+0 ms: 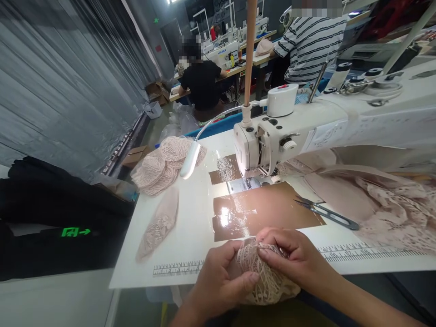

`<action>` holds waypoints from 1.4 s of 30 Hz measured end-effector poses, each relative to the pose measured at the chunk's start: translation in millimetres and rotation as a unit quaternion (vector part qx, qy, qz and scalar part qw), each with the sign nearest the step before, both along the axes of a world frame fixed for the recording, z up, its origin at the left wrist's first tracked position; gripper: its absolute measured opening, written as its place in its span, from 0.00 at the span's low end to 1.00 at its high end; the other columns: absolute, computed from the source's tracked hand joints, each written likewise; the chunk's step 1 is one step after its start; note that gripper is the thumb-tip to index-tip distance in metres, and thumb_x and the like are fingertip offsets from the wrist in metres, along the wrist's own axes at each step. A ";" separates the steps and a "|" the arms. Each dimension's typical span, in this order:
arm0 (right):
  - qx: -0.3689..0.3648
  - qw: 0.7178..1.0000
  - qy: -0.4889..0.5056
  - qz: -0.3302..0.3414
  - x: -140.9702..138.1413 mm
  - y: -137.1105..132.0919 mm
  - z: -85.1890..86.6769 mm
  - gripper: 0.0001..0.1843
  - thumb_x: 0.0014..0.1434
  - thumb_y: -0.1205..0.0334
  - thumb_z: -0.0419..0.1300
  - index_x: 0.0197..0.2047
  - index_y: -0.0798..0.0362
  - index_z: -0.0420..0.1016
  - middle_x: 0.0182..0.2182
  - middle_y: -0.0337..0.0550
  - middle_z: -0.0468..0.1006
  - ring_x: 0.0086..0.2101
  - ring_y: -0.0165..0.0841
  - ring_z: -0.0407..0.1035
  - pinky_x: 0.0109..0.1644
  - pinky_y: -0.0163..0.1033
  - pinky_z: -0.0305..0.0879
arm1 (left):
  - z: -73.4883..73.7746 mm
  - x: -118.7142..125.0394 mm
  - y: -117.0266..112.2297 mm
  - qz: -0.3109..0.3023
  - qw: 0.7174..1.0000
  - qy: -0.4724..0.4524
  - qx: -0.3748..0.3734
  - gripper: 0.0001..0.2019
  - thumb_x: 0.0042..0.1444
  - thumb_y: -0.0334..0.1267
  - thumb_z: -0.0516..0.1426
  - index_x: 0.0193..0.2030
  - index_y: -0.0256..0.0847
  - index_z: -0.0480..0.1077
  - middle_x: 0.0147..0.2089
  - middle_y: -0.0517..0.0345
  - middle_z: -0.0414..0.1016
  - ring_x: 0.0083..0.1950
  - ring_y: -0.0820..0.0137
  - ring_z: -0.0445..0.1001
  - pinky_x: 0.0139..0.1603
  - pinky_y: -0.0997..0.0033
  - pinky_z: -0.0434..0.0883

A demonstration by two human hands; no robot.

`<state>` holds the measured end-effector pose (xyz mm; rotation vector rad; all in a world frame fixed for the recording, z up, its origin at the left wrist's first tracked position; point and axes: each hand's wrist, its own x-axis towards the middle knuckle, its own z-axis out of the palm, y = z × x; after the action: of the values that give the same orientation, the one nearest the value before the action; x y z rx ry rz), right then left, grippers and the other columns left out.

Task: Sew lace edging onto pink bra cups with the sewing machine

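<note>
A small beige lace piece [265, 277] is held over the near edge of the white sewing table [190, 218]. My left hand [218, 281] grips it from the left with the thumb pressed on top. My right hand [299, 259] pinches its upper edge with curled fingers. The white sewing machine [272, 141] stands just beyond, its needle area over a shiny brown plate [269, 209].
Thread snips [327, 213] lie right of the plate. A pile of lace pieces [163, 163] and a single lace piece [160, 222] sit on the left. More lace fabric [395, 209] lies on the right. A gooseneck lamp [190, 159] leans over the table. Two people sit at machines behind.
</note>
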<state>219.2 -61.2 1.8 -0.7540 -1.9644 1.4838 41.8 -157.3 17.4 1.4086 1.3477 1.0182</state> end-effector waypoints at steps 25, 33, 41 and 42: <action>-0.130 0.989 -0.028 0.062 5.6 42.8 7.6 0.19 0.53 0.48 0.62 0.40 0.54 0.74 0.34 0.44 0.75 0.35 0.34 0.68 0.39 0.38 0.65 | 4.3 -9.9 45.9 -0.014 0.995 -0.043 -0.086 0.15 0.60 0.46 0.53 0.32 0.34 0.68 0.27 0.61 0.62 0.30 0.75 0.59 0.32 0.76 0.59; -0.038 0.994 -0.092 0.055 -3.0 34.3 19.3 0.12 0.57 0.56 0.57 0.26 0.53 0.69 0.20 0.35 0.65 0.23 0.27 0.58 0.27 0.33 0.53 | 6.5 -6.0 45.8 -0.045 0.994 -0.062 -0.071 0.14 0.59 0.47 0.55 0.35 0.35 0.67 0.31 0.59 0.64 0.33 0.73 0.62 0.35 0.74 0.61; -0.082 0.991 -0.082 0.074 -2.5 35.5 14.8 0.11 0.56 0.58 0.57 0.25 0.54 0.67 0.22 0.35 0.63 0.24 0.27 0.56 0.27 0.33 0.52 | -5.1 -1.3 48.9 -0.011 0.987 -0.120 -0.105 0.14 0.52 0.45 0.61 0.31 0.33 0.69 0.27 0.60 0.63 0.29 0.76 0.59 0.30 0.76 0.59; -0.088 0.990 -0.082 0.074 -2.1 35.8 14.5 0.12 0.56 0.57 0.57 0.25 0.54 0.67 0.22 0.35 0.64 0.24 0.27 0.57 0.27 0.33 0.52 | -6.9 -0.9 49.3 -0.009 0.985 -0.130 -0.114 0.15 0.52 0.45 0.62 0.31 0.33 0.69 0.27 0.60 0.62 0.28 0.76 0.59 0.29 0.76 0.58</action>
<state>217.1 -25.4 16.2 -0.8442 -2.0677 1.7507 40.9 -108.0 10.6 1.0752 1.2135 0.9662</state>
